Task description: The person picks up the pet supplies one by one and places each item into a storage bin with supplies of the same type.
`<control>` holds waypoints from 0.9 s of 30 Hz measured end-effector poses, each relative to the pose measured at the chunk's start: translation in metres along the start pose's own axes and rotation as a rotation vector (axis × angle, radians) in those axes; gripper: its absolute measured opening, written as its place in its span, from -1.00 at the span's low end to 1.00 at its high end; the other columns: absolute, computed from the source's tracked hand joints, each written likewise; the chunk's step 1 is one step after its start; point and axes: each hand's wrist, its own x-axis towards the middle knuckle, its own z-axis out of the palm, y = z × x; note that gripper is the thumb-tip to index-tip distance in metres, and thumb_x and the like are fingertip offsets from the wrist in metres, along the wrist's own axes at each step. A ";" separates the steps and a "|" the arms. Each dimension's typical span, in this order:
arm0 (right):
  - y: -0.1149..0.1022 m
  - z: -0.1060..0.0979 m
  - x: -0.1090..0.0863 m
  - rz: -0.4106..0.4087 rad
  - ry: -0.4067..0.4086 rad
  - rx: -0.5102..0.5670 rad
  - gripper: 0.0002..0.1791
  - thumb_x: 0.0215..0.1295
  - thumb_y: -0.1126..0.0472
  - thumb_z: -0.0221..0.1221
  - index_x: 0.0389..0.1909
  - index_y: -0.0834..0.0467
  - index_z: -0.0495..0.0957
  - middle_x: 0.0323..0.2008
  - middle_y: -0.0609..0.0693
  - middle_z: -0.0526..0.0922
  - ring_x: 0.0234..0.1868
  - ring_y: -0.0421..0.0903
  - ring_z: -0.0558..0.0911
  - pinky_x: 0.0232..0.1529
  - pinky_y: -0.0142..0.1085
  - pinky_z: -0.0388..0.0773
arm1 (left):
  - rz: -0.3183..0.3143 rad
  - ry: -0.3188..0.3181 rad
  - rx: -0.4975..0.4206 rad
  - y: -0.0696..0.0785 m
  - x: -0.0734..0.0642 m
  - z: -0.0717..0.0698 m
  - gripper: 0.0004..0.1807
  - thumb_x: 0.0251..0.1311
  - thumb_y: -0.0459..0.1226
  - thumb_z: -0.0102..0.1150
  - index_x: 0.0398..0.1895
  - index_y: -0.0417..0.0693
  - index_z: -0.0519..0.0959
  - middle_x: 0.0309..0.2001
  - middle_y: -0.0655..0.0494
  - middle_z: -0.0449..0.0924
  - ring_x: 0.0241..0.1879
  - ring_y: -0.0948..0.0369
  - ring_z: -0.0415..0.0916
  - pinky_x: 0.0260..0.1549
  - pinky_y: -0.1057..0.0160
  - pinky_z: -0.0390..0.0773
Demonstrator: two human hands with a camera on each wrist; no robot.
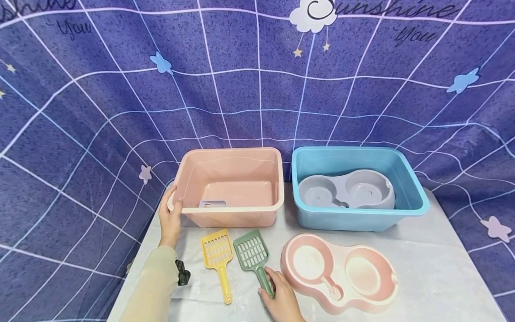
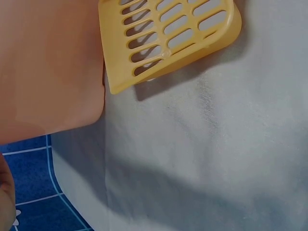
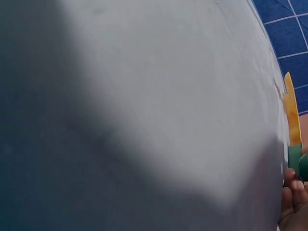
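My left hand [image 1: 170, 219] holds the rim of the pink tub [image 1: 237, 218] at its front left corner. At the lower left edge of the left wrist view, only a sliver of that hand [image 2: 6, 197] shows beside the tub wall [image 2: 48, 72]. With thumb and fingers about its handle, my right hand [image 1: 281, 297] grips a green slotted litter scoop [image 1: 260, 273] low over the table. A yellow litter scoop [image 1: 224, 281] lies just left of it, handle toward me. In the right wrist view, the green handle [image 3: 294, 156] and fingers [image 3: 288, 197] appear at the right edge.
A blue tub [image 1: 342, 220] stands at the back right with a grey double bowl [image 1: 341, 185] inside. Right of my right hand sits a pink double bowl [image 1: 338, 264]. A small label [image 1: 212, 204] lies in the pink tub. Purple grid-patterned cloth [image 1: 241, 89] hangs behind the table.
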 end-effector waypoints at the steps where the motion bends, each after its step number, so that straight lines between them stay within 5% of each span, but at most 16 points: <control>1: 0.000 0.000 0.000 -0.002 0.003 0.000 -0.40 0.10 0.21 0.41 0.18 0.28 0.52 -0.24 -0.19 0.50 -0.36 -0.35 0.39 -0.39 -0.41 0.43 | -0.001 -0.001 0.001 0.000 0.000 0.000 -0.50 0.34 -0.48 -0.02 0.35 -0.30 0.36 0.41 -0.09 0.29 0.33 0.16 0.24 0.25 0.39 0.30; 8: -0.003 -0.001 0.002 0.037 0.018 0.027 -0.44 0.10 0.34 0.32 0.18 0.33 0.52 -0.20 -0.17 0.51 -0.28 -0.31 0.44 -0.23 -0.33 0.50 | 0.010 -0.003 0.022 0.000 0.000 0.000 -0.51 0.35 -0.45 -0.02 0.36 -0.30 0.35 0.40 -0.09 0.29 0.35 0.15 0.22 0.29 0.33 0.25; 19: -0.003 -0.001 0.003 0.049 0.026 0.056 -0.46 0.13 0.29 0.36 0.18 0.29 0.53 -0.19 -0.17 0.51 -0.23 -0.29 0.47 -0.19 -0.33 0.51 | 0.004 -0.017 0.018 0.000 -0.001 0.000 -0.47 0.32 -0.47 -0.10 0.38 -0.28 0.32 0.41 -0.07 0.28 0.36 0.09 0.20 0.28 0.31 0.27; 27: -0.007 -0.002 0.004 0.161 0.020 0.086 -0.48 0.22 0.28 0.29 0.23 0.18 0.52 -0.08 -0.16 0.58 -0.06 -0.22 0.54 0.06 -0.16 0.52 | -0.026 -0.026 0.022 0.000 -0.002 0.000 -0.46 0.33 -0.45 -0.13 0.40 -0.24 0.29 0.42 -0.05 0.25 0.35 0.11 0.21 0.29 0.27 0.28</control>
